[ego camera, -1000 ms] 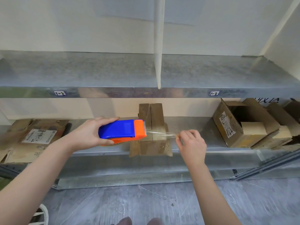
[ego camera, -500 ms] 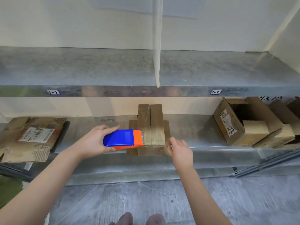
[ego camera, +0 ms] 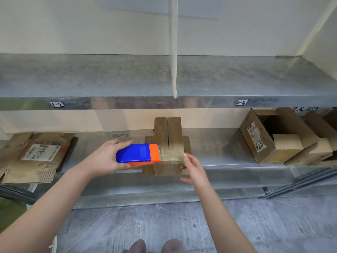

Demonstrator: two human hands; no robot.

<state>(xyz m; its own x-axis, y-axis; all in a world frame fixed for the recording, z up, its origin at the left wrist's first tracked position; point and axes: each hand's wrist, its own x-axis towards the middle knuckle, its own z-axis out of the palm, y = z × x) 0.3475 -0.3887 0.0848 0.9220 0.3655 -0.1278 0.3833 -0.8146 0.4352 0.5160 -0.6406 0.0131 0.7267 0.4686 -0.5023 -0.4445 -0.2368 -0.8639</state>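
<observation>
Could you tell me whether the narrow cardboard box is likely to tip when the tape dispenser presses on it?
Probably apt to tip or slide: the cardboard box stands tall and narrow at the shelf edge, perhaps why the right hand braces its side. Its top seam gapes, so it likely flexes under the tape dispenser.

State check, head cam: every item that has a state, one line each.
box: flaps shut, clear tape across seam, right hand touching its side.
tape dispenser: gripped by left hand, toothed edge against box.
open carton: on its side, mouth open.
flattened cardboard: lying flat.
</observation>
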